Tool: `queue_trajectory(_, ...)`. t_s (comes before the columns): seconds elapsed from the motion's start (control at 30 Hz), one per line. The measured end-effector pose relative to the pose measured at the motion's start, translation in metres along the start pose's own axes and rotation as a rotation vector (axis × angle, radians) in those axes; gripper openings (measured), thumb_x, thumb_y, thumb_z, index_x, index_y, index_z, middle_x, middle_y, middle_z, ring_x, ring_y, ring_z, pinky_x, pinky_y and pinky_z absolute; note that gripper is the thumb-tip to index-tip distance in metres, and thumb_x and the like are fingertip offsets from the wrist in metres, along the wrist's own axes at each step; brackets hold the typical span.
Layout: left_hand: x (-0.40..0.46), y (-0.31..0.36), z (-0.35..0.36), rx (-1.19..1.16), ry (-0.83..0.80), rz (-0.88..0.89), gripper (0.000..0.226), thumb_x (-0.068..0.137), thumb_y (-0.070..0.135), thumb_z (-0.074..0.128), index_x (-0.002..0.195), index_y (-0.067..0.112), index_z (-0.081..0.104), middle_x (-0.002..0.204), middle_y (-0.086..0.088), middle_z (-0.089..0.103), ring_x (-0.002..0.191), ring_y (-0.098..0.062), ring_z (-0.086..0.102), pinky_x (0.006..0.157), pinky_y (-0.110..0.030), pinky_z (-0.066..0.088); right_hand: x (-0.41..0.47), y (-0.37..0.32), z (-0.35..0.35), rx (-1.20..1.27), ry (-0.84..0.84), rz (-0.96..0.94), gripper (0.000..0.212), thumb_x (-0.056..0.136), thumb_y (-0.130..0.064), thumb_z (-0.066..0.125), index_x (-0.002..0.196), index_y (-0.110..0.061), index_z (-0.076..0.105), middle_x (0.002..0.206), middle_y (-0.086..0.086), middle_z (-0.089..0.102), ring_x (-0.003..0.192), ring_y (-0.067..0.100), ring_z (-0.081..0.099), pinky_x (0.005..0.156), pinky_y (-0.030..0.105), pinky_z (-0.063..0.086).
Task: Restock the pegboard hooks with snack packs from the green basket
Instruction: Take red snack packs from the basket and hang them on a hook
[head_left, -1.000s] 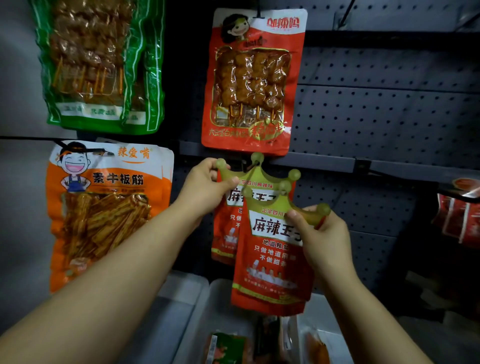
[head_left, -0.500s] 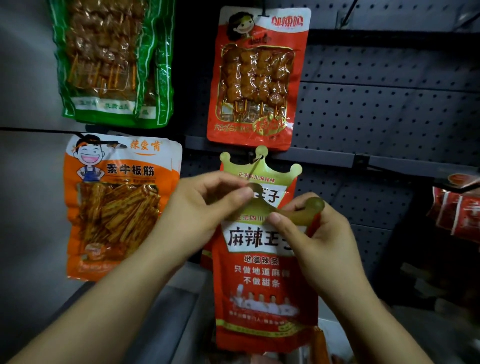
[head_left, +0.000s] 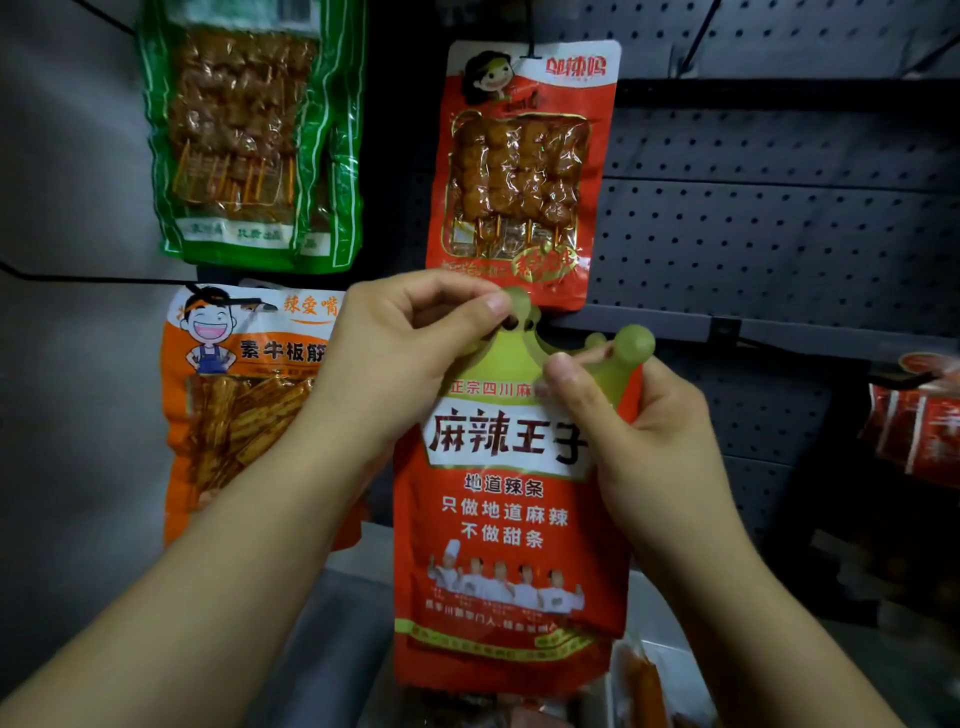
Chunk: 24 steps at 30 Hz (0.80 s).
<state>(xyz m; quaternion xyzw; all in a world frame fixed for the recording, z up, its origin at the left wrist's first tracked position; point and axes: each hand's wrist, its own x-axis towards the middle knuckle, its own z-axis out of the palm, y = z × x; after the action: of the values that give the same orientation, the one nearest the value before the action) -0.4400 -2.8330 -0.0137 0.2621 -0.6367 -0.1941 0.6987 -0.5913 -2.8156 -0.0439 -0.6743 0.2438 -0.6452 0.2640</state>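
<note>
I have the red spicy-strip pack (head_left: 506, 519) hanging upright in front of the pegboard (head_left: 779, 234), its long axis vertical. My left hand (head_left: 395, 364) pinches the green crown header (head_left: 511, 343) right beside the two hang holes; my right hand (head_left: 639, 431) grips the crown's right lobe. The holes sit just below the red skewer pack (head_left: 519, 166). I judge the hook lies straight behind them, but I cannot see its tip.

red pack (head_left: 506, 519) "麻辣王子", "地道辣条", orange pack (head_left: 234, 395) "素牛板筋"
</note>
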Motion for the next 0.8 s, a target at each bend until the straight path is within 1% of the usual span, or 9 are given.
queue_trajectory(0.1, 0.004, -0.001, 0.002, 0.001, -0.020, -0.038, 0.015, 0.080, 0.017, 0.071, 0.068, 0.026, 0.072, 0.064, 0.009, 0.071, 0.062, -0.001, 0.066, 0.056, -0.013, 0.049, 0.003, 0.006, -0.002, 0.023, 0.012, 0.044, 0.019, 0.072, -0.043, 0.064, 0.070, -0.025, 0.066, 0.071, -0.002, 0.074, 0.063, 0.013, 0.072, 0.054, 0.021, 0.056)
queue_trajectory(0.23, 0.006, -0.001, 0.003, -0.034, -0.045, -0.101, 0.016, 0.082, 0.014, 0.068, 0.068, 0.021, 0.070, 0.058, 0.009, 0.068, 0.055, 0.002, 0.062, 0.051, -0.011, 0.046, 0.006, 0.012, -0.003, 0.030, 0.021, 0.086, 0.013, 0.069, -0.046, 0.064, 0.069, -0.034, 0.069, 0.073, -0.001, 0.075, 0.066, 0.016, 0.073, 0.060, 0.029, 0.060)
queue_trajectory(0.3, 0.007, -0.001, 0.001, -0.053, -0.058, -0.136, 0.018, 0.082, 0.013, 0.066, 0.067, 0.020, 0.070, 0.056, 0.009, 0.067, 0.052, 0.001, 0.061, 0.049, -0.011, 0.046, 0.006, 0.014, -0.002, 0.027, 0.023, 0.095, 0.018, 0.069, -0.047, 0.065, 0.069, -0.030, 0.068, 0.074, 0.000, 0.075, 0.066, 0.017, 0.073, 0.061, 0.032, 0.061)
queue_trajectory(0.5, 0.012, -0.016, -0.003, 0.040, -0.103, -0.118, 0.010, 0.084, 0.015, 0.066, 0.076, 0.019, 0.070, 0.057, 0.013, 0.067, 0.055, 0.005, 0.061, 0.051, -0.007, 0.044, 0.006, 0.025, 0.000, 0.039, 0.031, 0.100, 0.020, 0.070, -0.046, 0.065, 0.074, -0.027, 0.067, 0.074, -0.002, 0.075, 0.065, 0.015, 0.073, 0.054, 0.023, 0.057)
queue_trajectory(0.57, 0.014, -0.026, 0.000, 0.057, -0.082, -0.111, 0.014, 0.084, 0.016, 0.066, 0.074, 0.024, 0.070, 0.062, 0.016, 0.069, 0.061, 0.007, 0.062, 0.055, -0.008, 0.046, 0.005, 0.035, -0.004, 0.006, 0.040, 0.127, 0.018, 0.077, -0.040, 0.067, 0.080, -0.023, 0.068, 0.077, -0.001, 0.076, 0.068, 0.016, 0.073, 0.057, 0.027, 0.059)
queue_trajectory(0.63, 0.017, -0.040, 0.004, 0.117, -0.036, -0.065, 0.015, 0.085, 0.018, 0.067, 0.076, 0.031, 0.068, 0.076, 0.016, 0.069, 0.078, 0.004, 0.064, 0.069, -0.015, 0.049, 0.005, 0.046, -0.010, -0.037, 0.065, 0.149, 0.009, 0.084, -0.031, 0.068, 0.082, -0.023, 0.069, 0.079, -0.001, 0.076, 0.072, 0.016, 0.073, 0.063, 0.032, 0.060)
queue_trajectory(0.7, 0.017, -0.056, 0.006, 0.282, -0.012, 0.023, 0.015, 0.083, 0.024, 0.068, 0.091, 0.035, 0.063, 0.104, 0.015, 0.059, 0.105, -0.006, 0.056, 0.090, -0.024, 0.045, 0.007, 0.060, -0.018, -0.188, 0.144, 0.132, 0.008, 0.085, -0.031, 0.067, 0.080, -0.025, 0.067, 0.086, -0.002, 0.071, 0.086, 0.016, 0.070, 0.074, 0.037, 0.057)
queue_trajectory(0.73, 0.016, -0.064, 0.007, 0.338, -0.020, 0.028, 0.027, 0.081, 0.031, 0.069, 0.104, 0.037, 0.056, 0.116, 0.011, 0.052, 0.114, -0.009, 0.050, 0.096, -0.025, 0.042, 0.009, 0.067, -0.022, -0.296, 0.192, 0.124, 0.008, 0.084, -0.034, 0.067, 0.079, -0.026, 0.066, 0.094, -0.006, 0.064, 0.098, 0.017, 0.064, 0.084, 0.040, 0.054)
queue_trajectory(0.8, 0.012, -0.081, 0.006, 0.352, -0.055, -0.049, 0.063, 0.074, 0.049, 0.069, 0.127, 0.041, 0.036, 0.136, 0.006, 0.039, 0.128, -0.011, 0.039, 0.102, -0.027, 0.035, 0.014, 0.076, -0.027, -0.438, 0.263, 0.130, 0.012, 0.081, -0.037, 0.068, 0.079, -0.027, 0.063, 0.110, -0.008, 0.047, 0.120, 0.017, 0.046, 0.099, 0.043, 0.044)
